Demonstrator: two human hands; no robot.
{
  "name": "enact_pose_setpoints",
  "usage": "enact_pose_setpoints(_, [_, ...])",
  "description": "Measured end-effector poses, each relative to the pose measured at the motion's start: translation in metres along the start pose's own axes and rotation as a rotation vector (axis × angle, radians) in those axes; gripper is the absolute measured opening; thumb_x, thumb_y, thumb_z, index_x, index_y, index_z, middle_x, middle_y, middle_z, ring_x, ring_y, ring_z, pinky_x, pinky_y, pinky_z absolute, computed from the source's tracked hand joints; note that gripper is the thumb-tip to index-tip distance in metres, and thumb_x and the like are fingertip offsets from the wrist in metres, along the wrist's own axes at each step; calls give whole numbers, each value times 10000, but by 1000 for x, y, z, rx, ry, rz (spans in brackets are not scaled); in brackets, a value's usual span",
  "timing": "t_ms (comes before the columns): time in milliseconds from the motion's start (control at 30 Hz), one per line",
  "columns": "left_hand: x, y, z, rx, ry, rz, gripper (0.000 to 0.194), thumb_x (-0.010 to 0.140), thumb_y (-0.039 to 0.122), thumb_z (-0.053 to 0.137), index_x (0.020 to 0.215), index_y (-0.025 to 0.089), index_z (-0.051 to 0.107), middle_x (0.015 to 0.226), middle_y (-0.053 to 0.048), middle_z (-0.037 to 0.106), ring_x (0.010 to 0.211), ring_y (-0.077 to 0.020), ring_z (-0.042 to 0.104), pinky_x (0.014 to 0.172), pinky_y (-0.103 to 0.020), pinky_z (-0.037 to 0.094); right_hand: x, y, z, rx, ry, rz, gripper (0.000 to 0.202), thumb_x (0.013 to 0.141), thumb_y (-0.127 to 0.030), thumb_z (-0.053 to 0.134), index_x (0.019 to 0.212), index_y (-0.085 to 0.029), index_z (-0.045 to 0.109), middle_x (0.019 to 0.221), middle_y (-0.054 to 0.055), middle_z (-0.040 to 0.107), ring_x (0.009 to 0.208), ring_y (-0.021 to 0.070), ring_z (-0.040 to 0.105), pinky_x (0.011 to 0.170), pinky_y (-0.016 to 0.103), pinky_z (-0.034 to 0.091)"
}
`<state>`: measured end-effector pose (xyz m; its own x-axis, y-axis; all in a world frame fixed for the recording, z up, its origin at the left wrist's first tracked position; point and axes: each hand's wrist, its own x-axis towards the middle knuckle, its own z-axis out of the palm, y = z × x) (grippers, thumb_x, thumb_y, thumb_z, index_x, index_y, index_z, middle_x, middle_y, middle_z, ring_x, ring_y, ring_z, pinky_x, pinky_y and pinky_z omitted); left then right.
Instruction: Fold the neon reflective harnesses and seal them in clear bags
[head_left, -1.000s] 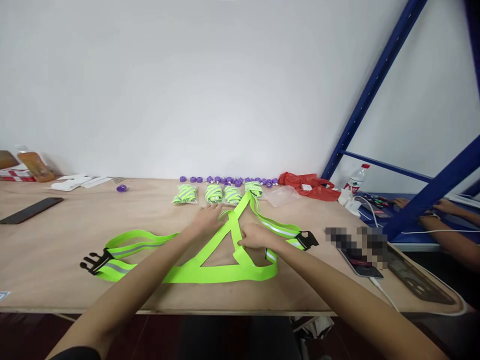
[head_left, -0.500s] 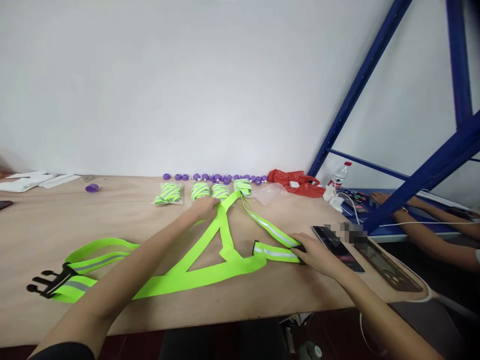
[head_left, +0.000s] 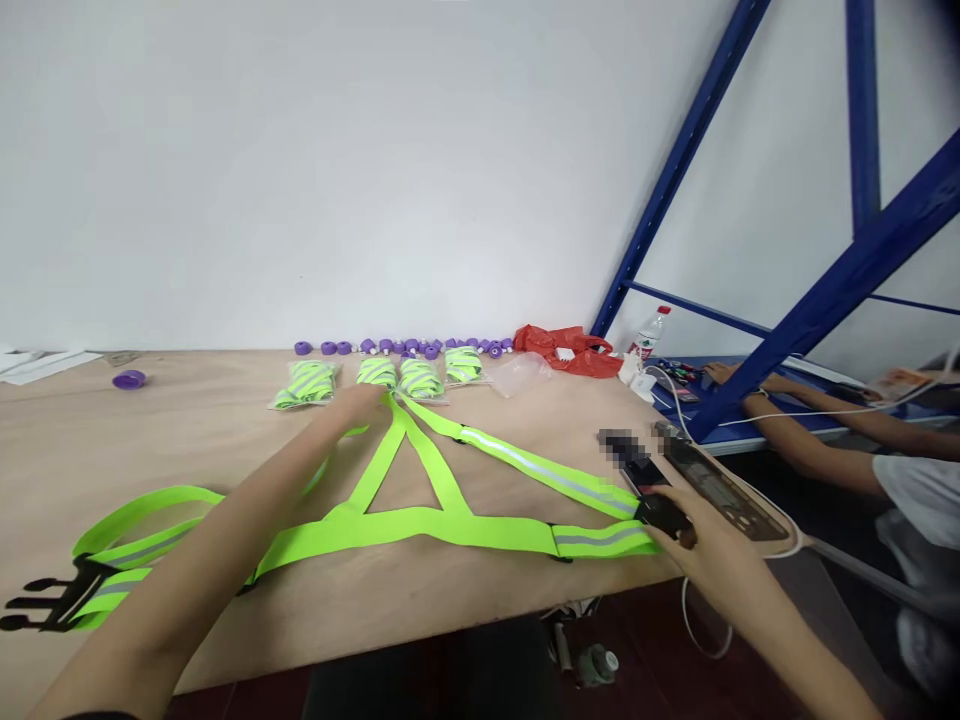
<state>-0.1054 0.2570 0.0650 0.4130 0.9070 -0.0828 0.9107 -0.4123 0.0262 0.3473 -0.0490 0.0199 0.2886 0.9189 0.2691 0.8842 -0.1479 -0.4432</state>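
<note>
A neon-yellow reflective harness vest (head_left: 427, 525) of elastic straps with silver stripes lies spread over the table. My left hand (head_left: 361, 405) is closed at the far end, where the straps meet; my forearm covers part of the left side strap, and the fingertips are partly hidden. Out to the right, my right hand (head_left: 694, 525) grips the black buckle (head_left: 664, 514) where two straps end, beside the phone. Another black buckle with prongs (head_left: 49, 595) lies loose at the left. Several bagged rolled vests (head_left: 307, 382) sit just beyond my left hand.
Purple caps (head_left: 390, 346) line the wall, with one apart (head_left: 129, 379) at left. A red plastic bag (head_left: 566, 350), clear bag (head_left: 520, 374), phone (head_left: 637, 465) and digital device (head_left: 724, 490) lie rightward. Beyond the blue frame (head_left: 750, 360), another person's arms (head_left: 810, 435) rest on a blue table.
My right hand has drawn the buckle to the right and nearer me, pulling the straps straighter. The vest's far junction has shifted left with my left hand. The view has turned slightly right.
</note>
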Motion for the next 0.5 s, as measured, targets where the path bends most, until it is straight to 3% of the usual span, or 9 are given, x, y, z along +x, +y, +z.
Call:
enact_pose_setpoints(133, [-10,23,-2,-4,37,92,690,862,243,593,1516,242,371,1406,-156,567,1228,-334,574,888,-392,513,-22,-7,22,206,49,112,595,816,-568,598,1299,-236,496,1023,92,726,694,235,715,668,358,609])
enact_pose_setpoints(200, [-17,29,-9,-8,78,93,705,880,274,548,1544,239,312,1451,-156,531,1249,-340,558,909,-405,502,-28,-6,28,179,20,120,572,809,-584,611,1265,-247,538,1027,86,737,767,263,736,688,365,614])
enact_pose_setpoints(267, [-30,27,-21,-9,126,68,667,906,314,509,1540,239,317,1466,-140,524,1252,-336,556,927,-410,489,-26,-3,30,123,-19,34,529,820,-568,606,1247,-256,583,1122,105,728,939,312,732,785,412,615])
enact_pose_setpoints(400, [-86,-14,-46,-5,214,-86,470,955,380,392,1376,230,536,1341,-91,641,1162,-316,616,890,-380,485,-16,8,30,90,-139,-210,499,867,-510,552,1319,-303,596,1341,106,644,1246,352,604,1036,522,513])
enact_pose_setpoints(500, [-154,-61,-47,-76,301,-238,432,941,446,342,1119,235,675,1104,-52,749,974,-281,684,790,-327,493,-13,18,28,93,-154,-271,471,861,-506,523,1293,-357,638,1276,84,687,1193,360,639,988,519,554])
